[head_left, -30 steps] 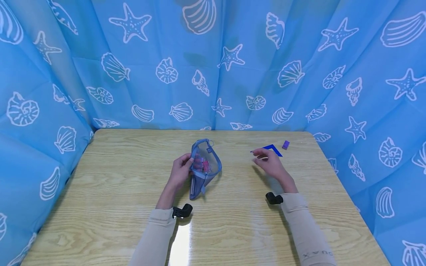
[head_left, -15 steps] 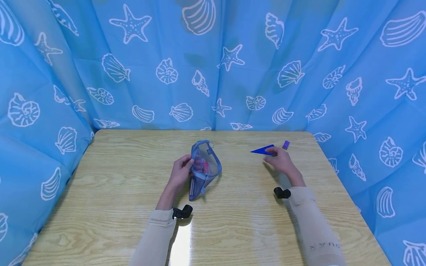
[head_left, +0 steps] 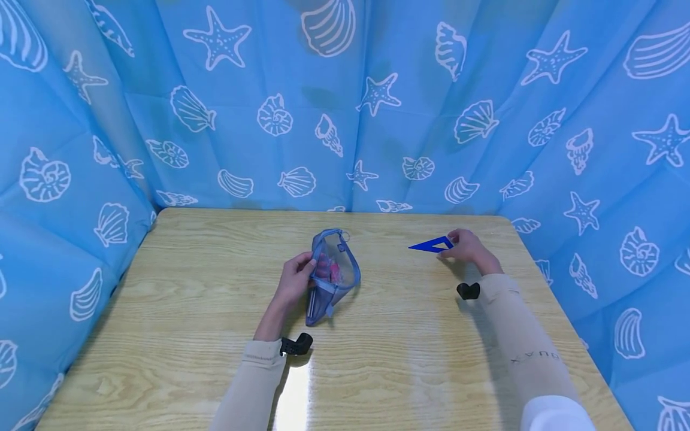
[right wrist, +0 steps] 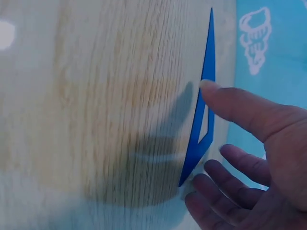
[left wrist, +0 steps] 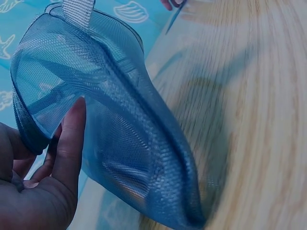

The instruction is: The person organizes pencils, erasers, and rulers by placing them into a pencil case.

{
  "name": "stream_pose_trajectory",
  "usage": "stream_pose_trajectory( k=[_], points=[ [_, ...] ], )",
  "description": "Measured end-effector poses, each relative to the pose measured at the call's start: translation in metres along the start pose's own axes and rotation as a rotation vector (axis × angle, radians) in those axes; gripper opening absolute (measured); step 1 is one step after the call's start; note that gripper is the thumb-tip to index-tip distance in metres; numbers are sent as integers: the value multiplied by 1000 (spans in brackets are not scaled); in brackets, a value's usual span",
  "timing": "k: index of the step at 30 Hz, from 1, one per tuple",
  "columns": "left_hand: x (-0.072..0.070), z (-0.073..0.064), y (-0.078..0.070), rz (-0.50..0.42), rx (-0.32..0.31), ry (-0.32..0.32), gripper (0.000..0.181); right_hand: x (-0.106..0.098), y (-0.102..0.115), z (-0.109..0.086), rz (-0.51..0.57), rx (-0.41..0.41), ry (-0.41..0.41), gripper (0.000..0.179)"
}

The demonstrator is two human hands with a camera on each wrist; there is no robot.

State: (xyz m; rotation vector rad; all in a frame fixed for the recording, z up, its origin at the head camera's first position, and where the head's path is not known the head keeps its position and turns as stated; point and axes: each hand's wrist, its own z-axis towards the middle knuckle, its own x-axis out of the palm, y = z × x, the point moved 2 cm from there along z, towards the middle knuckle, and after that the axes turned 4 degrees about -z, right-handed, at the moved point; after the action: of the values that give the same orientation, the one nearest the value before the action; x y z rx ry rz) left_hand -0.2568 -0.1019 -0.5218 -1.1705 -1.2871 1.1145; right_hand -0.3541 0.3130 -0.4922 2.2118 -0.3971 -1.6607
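Observation:
My left hand (head_left: 294, 276) pinches the rim of a blue mesh zip pouch (head_left: 350, 266), thumb against fingers. In the head view the pouch gapes, with pink and red items (head_left: 334, 272) inside. In the left wrist view, the mesh side of the pouch (left wrist: 124, 120) fills the middle beside the thumb. My right hand (head_left: 466, 246) is at the right end of a blue set square (head_left: 428, 245). In the right wrist view, the thumb overlaps the set square (right wrist: 195, 143), while the other fingers are spread apart beyond its short edge. No grip on it shows.
Both hands work over a wooden table (head_left: 178, 335). A blue curtain (head_left: 242, 108) with white shell prints hangs behind it and along both sides. Glare (head_left: 293, 395) lies on the table near the front.
My right hand has moved right and a little back, from the set square's left part to its right end. It now hides the small purple block. The left hand and pouch stay nearly still.

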Motion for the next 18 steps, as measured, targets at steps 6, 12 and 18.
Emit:
stream_pose_trajectory(
  k=[6, 12, 18],
  points=[
    [0, 0, 1, 10, -2, 0, 27, 0, -1, 12, -26, 22, 37, 82],
    [-1, 1, 4, -17, -16, 7, 26, -2, -1, 16, 29, 56, 81, 75],
    [-1, 1, 3, -25, -17, 3, 25, -2, 0, 16, 31, 71, 82, 66]
  ],
)
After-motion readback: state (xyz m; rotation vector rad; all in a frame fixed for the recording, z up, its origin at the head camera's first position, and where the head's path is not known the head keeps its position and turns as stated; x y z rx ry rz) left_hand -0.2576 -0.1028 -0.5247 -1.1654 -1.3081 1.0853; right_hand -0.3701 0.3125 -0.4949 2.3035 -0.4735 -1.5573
